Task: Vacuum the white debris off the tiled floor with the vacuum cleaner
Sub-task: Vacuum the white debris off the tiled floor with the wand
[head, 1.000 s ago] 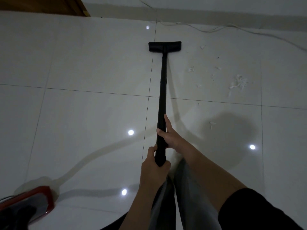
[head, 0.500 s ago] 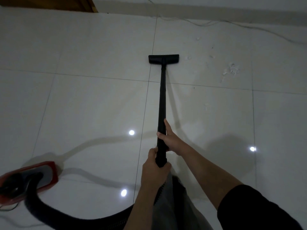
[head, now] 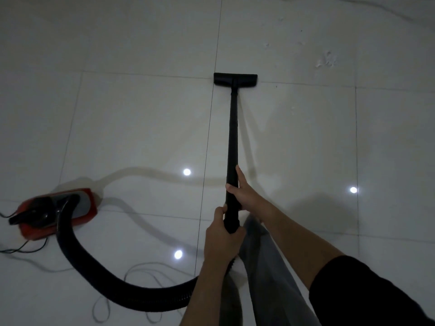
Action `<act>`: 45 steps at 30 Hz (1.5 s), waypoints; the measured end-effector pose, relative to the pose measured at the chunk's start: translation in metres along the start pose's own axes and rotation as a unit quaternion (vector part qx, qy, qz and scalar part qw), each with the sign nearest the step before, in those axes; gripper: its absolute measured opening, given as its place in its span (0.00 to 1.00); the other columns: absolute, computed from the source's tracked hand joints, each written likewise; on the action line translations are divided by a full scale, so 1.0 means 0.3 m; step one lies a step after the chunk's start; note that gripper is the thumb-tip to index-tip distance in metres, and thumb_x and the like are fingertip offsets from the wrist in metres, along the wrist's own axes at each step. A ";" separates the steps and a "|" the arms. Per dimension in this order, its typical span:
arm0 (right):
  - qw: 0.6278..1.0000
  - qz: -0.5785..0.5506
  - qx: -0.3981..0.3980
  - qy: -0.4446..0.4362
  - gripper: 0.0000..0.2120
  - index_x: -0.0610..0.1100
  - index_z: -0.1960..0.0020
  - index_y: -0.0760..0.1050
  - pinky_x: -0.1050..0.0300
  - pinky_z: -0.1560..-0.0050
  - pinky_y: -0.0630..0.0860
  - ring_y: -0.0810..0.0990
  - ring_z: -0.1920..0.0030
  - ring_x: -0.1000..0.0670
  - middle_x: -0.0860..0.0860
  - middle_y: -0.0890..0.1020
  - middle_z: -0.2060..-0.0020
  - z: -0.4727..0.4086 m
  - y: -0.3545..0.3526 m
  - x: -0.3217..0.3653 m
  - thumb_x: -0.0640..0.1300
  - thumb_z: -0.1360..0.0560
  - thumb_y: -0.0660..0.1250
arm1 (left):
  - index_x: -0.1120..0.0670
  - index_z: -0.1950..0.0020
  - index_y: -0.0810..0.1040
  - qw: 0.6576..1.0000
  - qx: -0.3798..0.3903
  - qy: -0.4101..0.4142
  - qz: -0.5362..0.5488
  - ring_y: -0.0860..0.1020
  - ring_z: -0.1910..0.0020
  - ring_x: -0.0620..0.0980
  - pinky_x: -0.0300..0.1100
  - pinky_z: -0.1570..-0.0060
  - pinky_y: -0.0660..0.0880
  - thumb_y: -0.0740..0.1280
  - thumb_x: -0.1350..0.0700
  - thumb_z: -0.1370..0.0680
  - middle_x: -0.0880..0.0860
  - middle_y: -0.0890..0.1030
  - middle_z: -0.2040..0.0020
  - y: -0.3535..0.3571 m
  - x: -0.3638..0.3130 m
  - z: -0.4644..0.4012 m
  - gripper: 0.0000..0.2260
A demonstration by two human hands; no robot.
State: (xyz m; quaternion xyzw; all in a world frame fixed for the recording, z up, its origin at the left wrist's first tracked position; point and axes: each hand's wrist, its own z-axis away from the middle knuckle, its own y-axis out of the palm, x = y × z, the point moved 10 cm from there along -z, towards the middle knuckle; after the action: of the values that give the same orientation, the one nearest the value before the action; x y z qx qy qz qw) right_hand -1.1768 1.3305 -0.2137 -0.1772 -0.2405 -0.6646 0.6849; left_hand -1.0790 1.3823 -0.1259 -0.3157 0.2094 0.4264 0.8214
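debris: white debris (head: 326,60) scattered far right, past the floor nozzle (head: 235,79)
hands: left hand (head: 222,241) and right hand (head: 242,192) both wrapped around the black wand (head: 233,137)
vacuum: red canister (head: 56,214) on the left, hose (head: 98,276) looping back
floor: glossy pale tiled floor (head: 129,114), dim room, ceiling-light glints
writing: none legible

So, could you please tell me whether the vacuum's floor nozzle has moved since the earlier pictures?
Yes. The floor nozzle has been pulled back toward the person, from well beyond the cross grout line to lying on it, away from the white debris.
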 end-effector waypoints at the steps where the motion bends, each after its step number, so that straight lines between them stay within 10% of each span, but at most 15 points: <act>1: 1.000 -0.004 -0.003 0.000 0.35 0.62 0.22 0.42 0.47 0.45 0.77 0.76 0.52 0.55 0.56 0.69 0.42 0.023 0.022 -0.030 0.44 0.17 0.60 | 0.47 0.39 0.66 1.000 0.003 0.004 -0.001 0.77 0.66 0.44 0.31 0.67 0.73 0.69 0.58 0.25 0.46 0.77 0.60 -0.003 0.024 0.032 0.19; 20: 1.000 -0.015 -0.004 0.008 0.35 0.62 0.21 0.41 0.43 0.41 0.78 0.77 0.43 0.45 0.50 0.68 0.32 0.417 0.248 -0.524 0.43 0.18 0.59 | 0.49 0.36 0.68 1.000 0.003 0.014 -0.026 0.78 0.54 0.51 0.38 0.61 0.75 0.69 0.56 0.29 0.52 0.78 0.52 0.112 0.469 0.509 0.22; 25: 1.000 0.016 0.014 0.010 0.36 0.61 0.22 0.39 0.45 0.44 0.79 0.78 0.47 0.47 0.53 0.70 0.37 0.543 0.271 -0.680 0.44 0.18 0.59 | 0.51 0.38 0.67 1.000 0.012 0.018 -0.006 0.77 0.62 0.40 0.26 0.69 0.70 0.69 0.59 0.25 0.44 0.77 0.57 0.191 0.552 0.683 0.19; 35: 0.999 0.039 0.013 0.006 0.36 0.59 0.21 0.38 0.56 0.52 0.78 0.79 0.54 0.54 0.52 0.69 0.39 0.689 0.412 -0.913 0.43 0.18 0.59 | 0.41 0.45 0.65 0.999 0.019 -0.022 -0.026 0.79 0.68 0.48 0.45 0.65 0.79 0.69 0.54 0.27 0.48 0.79 0.62 0.220 0.811 0.898 0.17; 45: 1.000 -0.002 -0.016 0.008 0.35 0.59 0.21 0.40 0.59 0.56 0.76 0.79 0.53 0.55 0.53 0.71 0.40 0.805 0.648 -1.057 0.43 0.17 0.59 | 0.48 0.40 0.67 0.998 0.051 -0.020 -0.016 0.78 0.68 0.47 0.37 0.70 0.76 0.68 0.59 0.26 0.53 0.79 0.61 0.082 1.004 1.064 0.18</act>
State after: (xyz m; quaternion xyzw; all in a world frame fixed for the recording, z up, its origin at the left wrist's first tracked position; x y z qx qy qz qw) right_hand -1.0062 1.7385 -0.1795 -0.1823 -0.2250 -0.6709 0.6827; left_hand -0.9103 1.7869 -0.0914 -0.2675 0.2092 0.4083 0.8473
